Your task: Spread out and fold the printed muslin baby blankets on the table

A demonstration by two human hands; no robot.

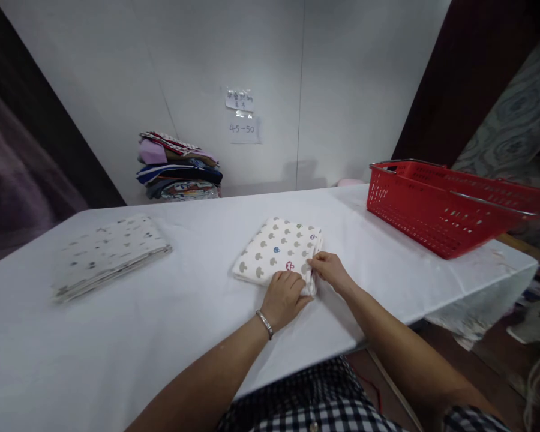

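Note:
A folded white cloth [270, 246] with grey, blue and red mushroom prints lies on the white-covered table in front of me. My left hand [285, 297], with a bracelet at the wrist, has its curled fingers on the near right corner, the thumb at the edge. At the right edge, my right hand [330, 270] pinches the cloth's layers between thumb and fingers. Some of the near edge is hidden behind my left hand. Farther left lies a second folded cloth [117, 249], white with small dark marks, apart from both hands.
A red plastic basket [414, 204] with metal handles stands at the table's right end. Behind the table's far edge is a stack of folded fabrics [180, 168] against the wall. Two paper signs [243, 128] hang there. The table [198, 336] ends close to my body.

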